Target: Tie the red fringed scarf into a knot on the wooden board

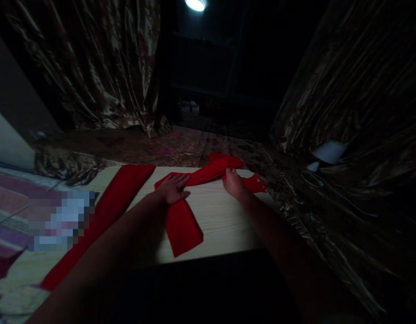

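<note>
A long red scarf (184, 227) lies on a pale wooden table (221, 225), bent at an angle under my left hand (174, 186). That hand rests flat on the bend with its fingers spread. To the right, my right hand (233, 182) is closed on the bunched part of the cloth near the table's far edge. Beyond it the red cloth is heaped, and a ragged, fringe-like end sticks out at the right. Another strip of red cloth (123, 191) runs diagonally across the left of the table; whether it joins the scarf cannot be seen.
A blurred-out pale item (64, 220) is at the left, beside striped bedding (8, 202). Patterned curtains (120, 67) hang on both sides of a dark window. At the right, a small white lamp (329, 152) with a cord stands on patterned fabric.
</note>
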Demonstrator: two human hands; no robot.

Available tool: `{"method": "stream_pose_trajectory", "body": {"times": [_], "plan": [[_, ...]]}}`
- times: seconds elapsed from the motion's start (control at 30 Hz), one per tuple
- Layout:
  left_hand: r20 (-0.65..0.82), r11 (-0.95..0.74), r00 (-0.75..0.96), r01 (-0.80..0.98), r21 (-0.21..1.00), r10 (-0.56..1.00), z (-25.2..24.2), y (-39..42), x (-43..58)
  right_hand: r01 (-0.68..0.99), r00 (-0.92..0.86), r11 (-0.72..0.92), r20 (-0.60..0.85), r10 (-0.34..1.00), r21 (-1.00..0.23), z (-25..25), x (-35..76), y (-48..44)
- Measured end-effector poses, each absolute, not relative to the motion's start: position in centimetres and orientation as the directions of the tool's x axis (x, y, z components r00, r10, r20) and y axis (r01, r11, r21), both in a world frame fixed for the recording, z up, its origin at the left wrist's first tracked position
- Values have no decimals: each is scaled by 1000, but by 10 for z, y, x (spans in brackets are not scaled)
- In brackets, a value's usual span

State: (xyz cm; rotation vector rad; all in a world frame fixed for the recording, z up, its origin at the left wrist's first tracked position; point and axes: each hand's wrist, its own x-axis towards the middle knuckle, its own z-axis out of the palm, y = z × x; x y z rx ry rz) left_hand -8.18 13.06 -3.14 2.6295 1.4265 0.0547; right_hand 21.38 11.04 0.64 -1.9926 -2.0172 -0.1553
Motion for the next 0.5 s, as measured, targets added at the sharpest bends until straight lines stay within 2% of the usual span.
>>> {"method": "stream_pose_trajectory", "body": {"times": [0.1,0.17,0.23,0.3,0.4,0.5], "plan": [[-37,-536,548,829,161,836,-32,131,-82,930,27,62,235,972,-363,7,202,116],[-31,-533,545,829,170,838,-32,131,-82,834,96,9,162,982,-552,10,197,118],[-24,-528,541,830,181,841,-32,130,-82,659,151,-76,33,988,-748,13,194,119],[-13,-523,535,830,196,845,-33,130,-82,430,118,-143,-101,988,-891,17,194,116],[-2,-512,525,831,219,851,-34,130,-82,208,30,-190,-188,982,-960,20,194,111],[10,-506,519,828,243,855,-30,128,-83,205,71,-228,-218,973,-952,18,195,109]]}}
